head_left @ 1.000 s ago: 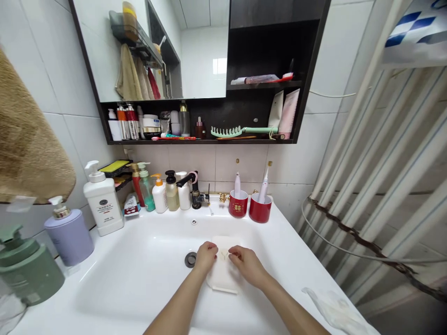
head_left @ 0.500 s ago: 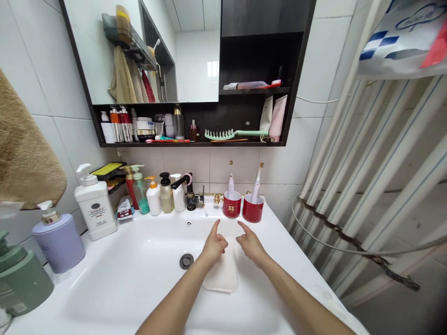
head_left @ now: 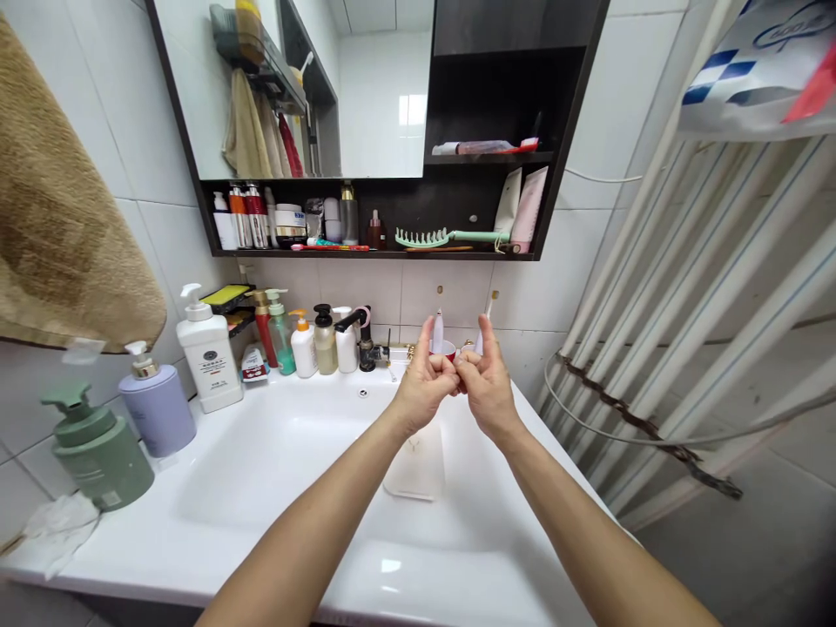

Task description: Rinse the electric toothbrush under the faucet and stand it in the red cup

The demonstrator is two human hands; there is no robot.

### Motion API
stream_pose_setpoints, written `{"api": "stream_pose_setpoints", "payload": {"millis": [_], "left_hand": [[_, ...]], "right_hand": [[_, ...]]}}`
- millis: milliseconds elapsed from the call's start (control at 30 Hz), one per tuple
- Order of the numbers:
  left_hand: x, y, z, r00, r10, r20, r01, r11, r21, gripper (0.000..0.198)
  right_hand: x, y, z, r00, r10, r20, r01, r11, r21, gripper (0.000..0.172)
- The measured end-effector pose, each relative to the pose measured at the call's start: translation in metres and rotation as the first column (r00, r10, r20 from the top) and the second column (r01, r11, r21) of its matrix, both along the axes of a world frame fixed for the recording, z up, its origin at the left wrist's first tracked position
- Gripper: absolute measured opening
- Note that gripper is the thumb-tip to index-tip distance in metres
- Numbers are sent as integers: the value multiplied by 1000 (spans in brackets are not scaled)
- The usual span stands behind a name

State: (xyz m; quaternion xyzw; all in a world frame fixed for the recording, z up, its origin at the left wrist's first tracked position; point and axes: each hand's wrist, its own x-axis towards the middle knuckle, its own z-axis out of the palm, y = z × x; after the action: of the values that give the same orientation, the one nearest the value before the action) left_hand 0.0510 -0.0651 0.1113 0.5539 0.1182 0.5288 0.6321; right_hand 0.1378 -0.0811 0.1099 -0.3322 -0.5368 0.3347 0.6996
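Over the right half of the white sink (head_left: pixel 261 453), my left hand (head_left: pixel 428 379) holds nothing. Its index finger points up, its thumb is stretched toward the right, and the other fingers are curled. My right hand (head_left: pixel 487 379) mirrors it, empty too, with the two thumb tips meeting in the middle. Below them in the basin lies a pale, flat rectangular thing (head_left: pixel 414 479), partly behind my left wrist. Behind the hands stand a red cup (head_left: pixel 448 351), mostly covered, and two electric toothbrushes (head_left: pixel 438 333), partly hidden.
A black faucet (head_left: pixel 366 340) rises at the sink's back edge, with several pump bottles (head_left: pixel 304 347) left of it. More dispensers, including a purple one (head_left: pixel 157 414), line the left side. A mirror cabinet (head_left: pixel 375 252) hangs above. White pipes (head_left: pixel 653 305) run along the right.
Both hands have risen and come together, the thumbs now meeting and the index fingers upright. They now cover most of the red cups. The view has shifted slightly.
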Motion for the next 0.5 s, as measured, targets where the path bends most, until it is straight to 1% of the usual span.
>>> {"api": "stream_pose_setpoints", "payload": {"millis": [33, 67, 100, 133, 167, 233, 300, 333, 400, 467, 500], "left_hand": [[-1, 3, -1, 999, 34, 17, -34, 999, -33, 75], [-3, 6, -1, 997, 72, 33, -69, 994, -80, 65], [-4, 10, 1, 995, 96, 39, -90, 987, -135, 50], [-6, 13, 5, 995, 98, 35, -90, 978, -188, 38], [-7, 15, 9, 997, 74, 22, -67, 970, -232, 38], [-8, 18, 19, 999, -28, -15, 23, 962, -272, 52], [-7, 19, 27, 991, -113, -69, 90, 958, -274, 58], [-5, 18, 30, 987, -129, -97, 98, 956, -275, 59], [0, 18, 32, 980, -137, -146, 91, 955, -284, 61], [5, 19, 30, 976, -126, -179, 71, 955, -289, 61], [8, 20, 28, 974, -120, -193, 61, 955, -290, 61]], "right_hand": [[0, 1, 0, 1000, -8, -30, 7, 1000, -27, 54], [0, 2, 2, 997, -22, -70, 17, 998, -58, 42], [1, 4, 4, 993, -35, -112, 25, 996, -91, 28], [2, 5, 8, 988, -41, -147, 23, 992, -125, 24], [2, 6, 12, 985, -32, -172, 5, 988, -156, 32], [2, 8, 21, 981, 31, -193, -72, 976, -208, 46], [1, 10, 28, 977, 107, -187, -152, 957, -248, 51], [1, 10, 30, 976, 124, -180, -169, 949, -264, 52], [-1, 11, 31, 983, 103, -153, -144, 947, -288, 54], [-1, 13, 27, 995, 49, -92, -75, 948, -310, 54], [-1, 15, 23, 999, 17, -37, -28, 948, -317, 54]]}}
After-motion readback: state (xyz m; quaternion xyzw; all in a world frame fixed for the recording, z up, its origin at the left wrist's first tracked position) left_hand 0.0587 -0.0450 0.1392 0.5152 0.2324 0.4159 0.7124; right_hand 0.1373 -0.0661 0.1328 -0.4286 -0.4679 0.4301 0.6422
